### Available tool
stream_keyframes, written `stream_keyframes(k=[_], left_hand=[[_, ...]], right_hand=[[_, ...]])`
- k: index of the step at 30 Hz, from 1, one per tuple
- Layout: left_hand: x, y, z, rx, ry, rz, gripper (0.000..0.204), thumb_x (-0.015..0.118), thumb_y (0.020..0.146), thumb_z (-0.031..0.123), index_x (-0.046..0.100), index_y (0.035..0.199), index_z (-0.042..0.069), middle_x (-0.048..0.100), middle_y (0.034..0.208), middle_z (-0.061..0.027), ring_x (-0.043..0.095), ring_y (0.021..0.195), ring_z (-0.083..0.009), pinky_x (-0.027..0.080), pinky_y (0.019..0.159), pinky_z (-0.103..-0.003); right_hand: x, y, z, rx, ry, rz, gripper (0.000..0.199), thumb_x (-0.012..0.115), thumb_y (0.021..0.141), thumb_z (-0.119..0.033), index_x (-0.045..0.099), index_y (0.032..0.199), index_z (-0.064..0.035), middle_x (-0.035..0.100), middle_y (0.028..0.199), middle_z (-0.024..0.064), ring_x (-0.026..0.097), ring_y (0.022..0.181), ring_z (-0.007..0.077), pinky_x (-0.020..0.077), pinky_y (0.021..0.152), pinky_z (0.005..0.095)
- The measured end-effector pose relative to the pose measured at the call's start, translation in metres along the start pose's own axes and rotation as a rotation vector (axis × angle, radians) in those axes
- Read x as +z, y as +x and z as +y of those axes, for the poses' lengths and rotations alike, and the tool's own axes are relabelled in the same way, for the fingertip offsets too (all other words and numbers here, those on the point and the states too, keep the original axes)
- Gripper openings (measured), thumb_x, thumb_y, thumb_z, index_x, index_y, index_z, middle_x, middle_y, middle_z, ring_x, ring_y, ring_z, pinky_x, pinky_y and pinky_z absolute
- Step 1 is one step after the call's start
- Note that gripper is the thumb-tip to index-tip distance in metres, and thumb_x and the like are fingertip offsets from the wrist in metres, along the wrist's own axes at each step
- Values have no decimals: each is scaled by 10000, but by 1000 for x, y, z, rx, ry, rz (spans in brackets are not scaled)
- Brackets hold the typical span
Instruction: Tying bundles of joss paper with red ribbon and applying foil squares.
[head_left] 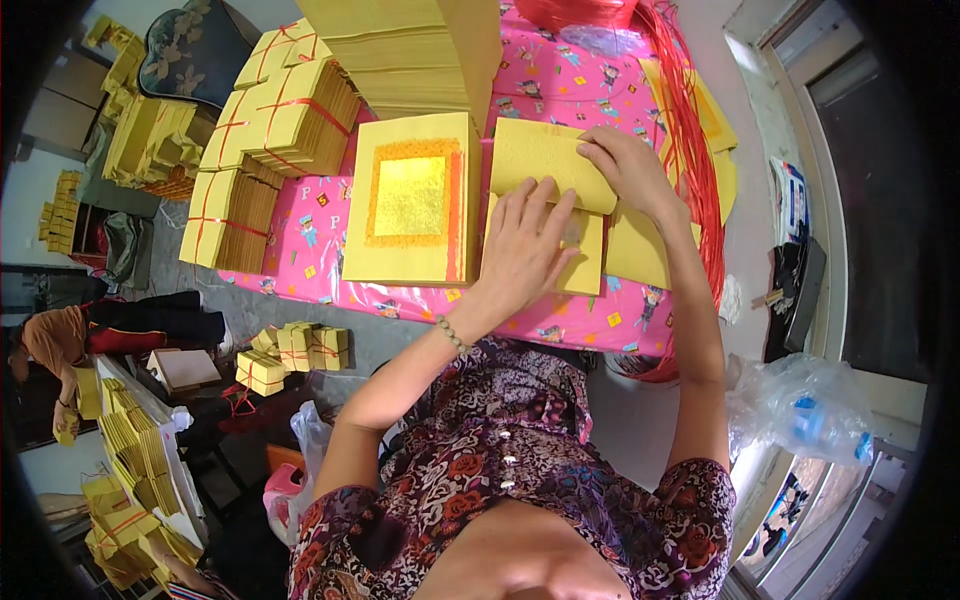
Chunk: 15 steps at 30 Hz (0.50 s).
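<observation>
Left hand: left hand (525,245) flat, palm down, fingers spread, pressing on the thin yellow paper sheets (590,262) at the near right of the pink cartoon-print tablecloth (310,240); beaded bracelet (451,333) on the wrist.
Right hand: right hand (628,165) reaches in from the right, fingers curled over the right end of the folded yellow paper sheet (545,158), pinching its edge; hands apart, right one farther.
Folded sheet: lies tilted, overlapping the far edge of the flat sheets, just right of the stack.
Stack: square yellow paper stack with a gold foil centre and orange border (412,198), just left of the left hand, not touched.
Hidden: sheet under the left palm mostly covered; right thumb not visible, grip depth cannot tell; tall yellow paper pile (410,50) cut off at the far edge.
Edges: near table edge close below the left wrist; red string bundle (690,150) runs along the right side by the right forearm; tied yellow paper bundles with red string (270,130) fill the far left.
Open room: bare pink cloth strip near the front edge, under the stack and sheets.
</observation>
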<state>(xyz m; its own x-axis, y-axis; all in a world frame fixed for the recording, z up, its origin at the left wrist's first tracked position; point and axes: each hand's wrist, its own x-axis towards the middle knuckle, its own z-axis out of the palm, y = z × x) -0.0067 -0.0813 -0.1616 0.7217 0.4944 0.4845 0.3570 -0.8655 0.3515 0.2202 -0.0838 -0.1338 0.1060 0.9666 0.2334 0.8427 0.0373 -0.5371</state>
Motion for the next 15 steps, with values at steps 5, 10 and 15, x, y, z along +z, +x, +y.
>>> stream_keyframes(k=[5, 10, 15], left_hand=[[21, 10, -6, -45, 51, -91, 761, 679, 847, 403, 362, 1482, 129, 316, 1488, -264, 270, 1393, -447, 234, 1138, -551], [36, 16, -12, -91, 119, -97, 745, 616, 880, 486, 354, 1498, 165, 303, 1498, -264, 269, 1390, -465, 227, 1115, -595], [39, 19, -13, -122, 119, -115, 738, 613, 880, 490, 359, 1495, 170, 310, 1494, -258, 273, 1388, -461, 222, 1115, -599]], right_hand=[[16, 29, 29, -52, -100, -24, 286, 575, 958, -278, 654, 1027, -11, 637, 964, 178, 614, 920, 359, 481, 797, 437], [29, 38, 44, -37, -177, -17, 275, 585, 949, -266, 658, 1022, -11, 604, 933, 160, 599, 912, 357, 475, 812, 431], [27, 44, 38, -80, -227, -20, 262, 588, 944, -249, 662, 1026, -12, 609, 935, 155, 597, 920, 355, 474, 830, 428]])
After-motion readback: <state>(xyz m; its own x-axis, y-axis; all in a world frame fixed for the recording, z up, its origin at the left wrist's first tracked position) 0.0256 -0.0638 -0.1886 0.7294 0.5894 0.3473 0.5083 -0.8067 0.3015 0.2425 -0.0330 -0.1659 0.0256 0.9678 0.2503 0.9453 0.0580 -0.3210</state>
